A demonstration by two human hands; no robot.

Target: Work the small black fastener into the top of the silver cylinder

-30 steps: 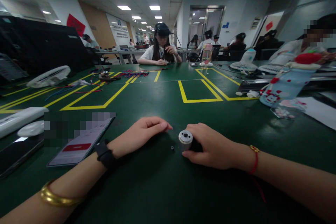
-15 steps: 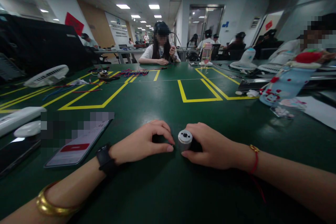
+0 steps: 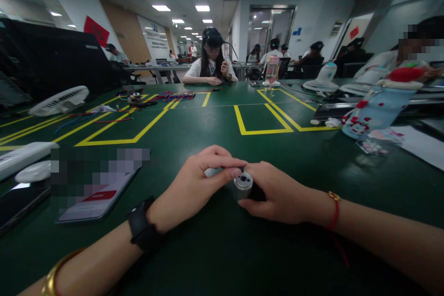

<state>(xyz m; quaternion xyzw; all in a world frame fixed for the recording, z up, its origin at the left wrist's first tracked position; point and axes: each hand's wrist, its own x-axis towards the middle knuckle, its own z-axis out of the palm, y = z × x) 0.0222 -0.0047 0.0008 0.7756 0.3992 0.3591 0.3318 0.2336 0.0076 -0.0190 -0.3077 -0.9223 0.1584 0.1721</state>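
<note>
My right hand [image 3: 280,194] rests on the green table [image 3: 222,254] and grips a small silver cylindrical motor [image 3: 243,185], its round end face turned up toward me. My left hand [image 3: 197,185] is lifted off the table. Its thumb and index finger are pinched together right at the motor's end face. The tiny black part that lay on the table is no longer there; it is hidden in that pinch. A black watch band sits on my left wrist, a red cord on my right.
A phone [image 3: 100,189] lies left of my left hand, with a white power strip [image 3: 24,155] and a small fan [image 3: 58,100] farther left. A blue cartoon-print bottle [image 3: 374,111] and papers lie at right. Coloured wires [image 3: 173,97] lie before a seated person [image 3: 211,62] opposite.
My left hand closed over the tiny black part on the table, lifted, and moved right to the motor's end face. My right hand tilted the motor slightly.
</note>
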